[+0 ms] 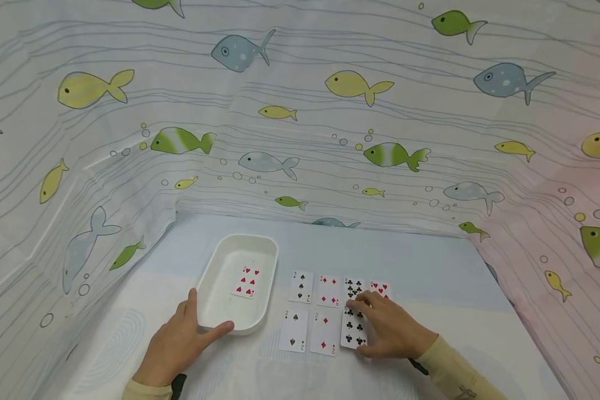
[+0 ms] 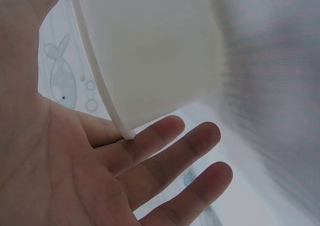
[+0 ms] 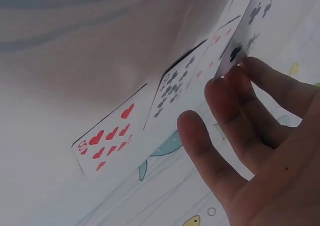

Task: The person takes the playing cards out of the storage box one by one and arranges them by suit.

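Observation:
My left hand [image 1: 172, 339] spans the near left corner of a white plastic tray [image 1: 275, 261], thumb at the near rim and fingers along the left side. In the left wrist view its fingers [image 2: 165, 171] are spread and nearly straight against the tray's rim. A six of hearts [image 1: 247, 282] lies face up inside the tray. My right hand [image 1: 392, 328] pinches a six of clubs [image 1: 350, 328] by its edges. In the right wrist view that clubs card [image 3: 237, 50] stands tilted at the fingertips, while the thumb is hidden.
Left of the right hand lie a two of diamonds [image 1: 324, 333] and a two of spades [image 1: 294, 330]. Behind them stretches a row with a three of spades [image 1: 301, 287], a four of diamonds [image 1: 327, 290], another clubs card [image 1: 353, 286] and a hearts card [image 3: 110, 136]. Fish-patterned cloth walls [image 1: 300, 139] surround the table.

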`<state>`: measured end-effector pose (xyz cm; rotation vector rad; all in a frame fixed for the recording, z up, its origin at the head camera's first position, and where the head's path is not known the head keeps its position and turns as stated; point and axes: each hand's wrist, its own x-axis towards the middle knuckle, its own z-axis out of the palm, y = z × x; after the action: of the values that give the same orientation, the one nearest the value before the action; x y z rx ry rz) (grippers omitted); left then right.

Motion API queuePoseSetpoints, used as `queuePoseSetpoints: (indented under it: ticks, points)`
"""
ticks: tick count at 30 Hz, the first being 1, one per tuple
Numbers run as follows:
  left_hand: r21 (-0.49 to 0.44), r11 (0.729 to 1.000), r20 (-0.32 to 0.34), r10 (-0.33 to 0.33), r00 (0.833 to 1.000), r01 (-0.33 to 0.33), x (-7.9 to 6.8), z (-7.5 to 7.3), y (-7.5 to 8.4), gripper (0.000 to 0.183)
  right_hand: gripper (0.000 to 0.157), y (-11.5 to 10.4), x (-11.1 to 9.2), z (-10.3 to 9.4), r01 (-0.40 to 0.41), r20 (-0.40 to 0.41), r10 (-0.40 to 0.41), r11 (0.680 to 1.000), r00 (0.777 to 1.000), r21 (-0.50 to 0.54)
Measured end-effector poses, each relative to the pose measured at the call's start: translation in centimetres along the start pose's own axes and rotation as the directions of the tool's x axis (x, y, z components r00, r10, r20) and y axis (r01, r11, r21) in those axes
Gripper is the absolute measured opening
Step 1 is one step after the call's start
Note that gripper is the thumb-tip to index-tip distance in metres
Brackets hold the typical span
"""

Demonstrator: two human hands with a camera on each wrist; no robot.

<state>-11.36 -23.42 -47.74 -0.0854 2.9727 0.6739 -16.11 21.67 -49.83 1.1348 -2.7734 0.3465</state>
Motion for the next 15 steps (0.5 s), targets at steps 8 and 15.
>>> queuePoseSetpoints:
  ticks: [8, 15]
  points:
    - [-0.006, 1.000, 0.008, -0.004, 1.000, 0.004, 0.0, -0.1, 0.0, 0.132, 0.079, 0.1, -0.5, 0.7, -0.010, 0.061, 0.009, 1.000, 0.998, 0.011]
    - [-0.016, 1.000, 0.013, -0.008, 1.000, 0.008, -0.1, 0.0, 0.0, 0.133, 0.081, 0.1, -0.7, 1.1, -0.031, 0.141, 0.030, 1.000, 0.990, 0.003]
